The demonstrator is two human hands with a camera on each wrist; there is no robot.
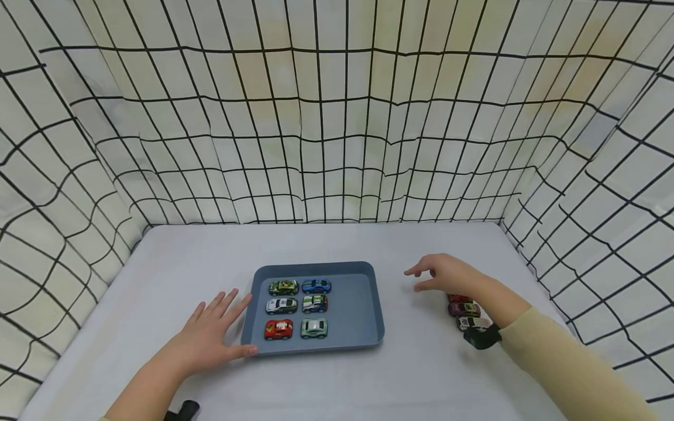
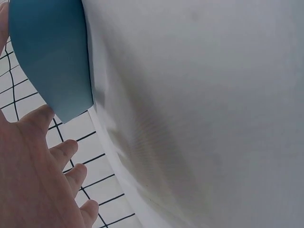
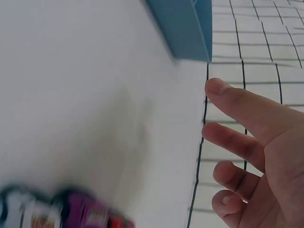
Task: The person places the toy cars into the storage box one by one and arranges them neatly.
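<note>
A blue-grey tray [image 1: 355, 307] lies on the table with several small toy cars in two columns in its left part. Among them are a green patterned car [image 1: 283, 287], a blue car [image 1: 316, 286] and a red car [image 1: 278, 329]. My left hand [image 1: 207, 339] is spread along the tray's left side, thumb at the near left corner. To the right of the tray my right hand [image 1: 447, 273] hovers with loosely bent fingers, holding nothing. Under my right forearm sit a purple car [image 1: 464, 309], a white car [image 1: 473, 323] and a partly hidden red car [image 1: 459, 298].
White cloth [image 1: 421, 374] covers the table. Walls of white fabric with a black grid [image 1: 337, 140] enclose it at the back and on both sides. Each wrist wears a black strap [image 1: 481, 337].
</note>
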